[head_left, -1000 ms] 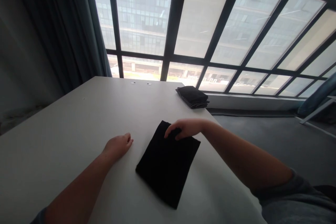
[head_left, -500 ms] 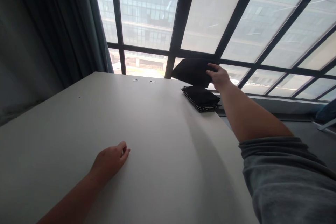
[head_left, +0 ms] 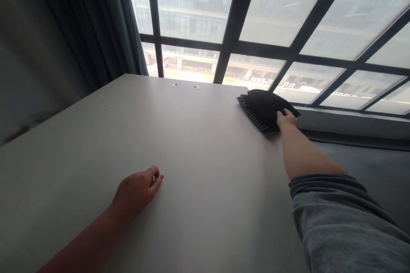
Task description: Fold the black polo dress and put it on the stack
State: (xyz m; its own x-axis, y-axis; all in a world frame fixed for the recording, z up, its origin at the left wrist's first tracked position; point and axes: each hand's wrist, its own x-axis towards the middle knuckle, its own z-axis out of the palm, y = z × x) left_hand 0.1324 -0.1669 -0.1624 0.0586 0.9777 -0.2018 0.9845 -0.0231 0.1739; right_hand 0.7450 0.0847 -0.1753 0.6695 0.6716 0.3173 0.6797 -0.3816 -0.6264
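Note:
My right hand grips the near right edge of a black folded cloth, thumb and fingers pinched on it. That cloth lies on or just over a stack of black folded cloths whose left edge shows white stitching. The stack sits at the far right corner of the white table. Loosely curled, my left hand rests on the near left part of the tabletop, with nothing visible in its fingers.
Two small round cable-hole covers are set in the table's far edge. Behind the table stands a dark-framed window, with a dark curtain at the left. A sill runs below the window at right.
My right hand has lowered the black cloth onto or close to the stack. The view has shifted slightly; my left hand stays on the table, still curled.

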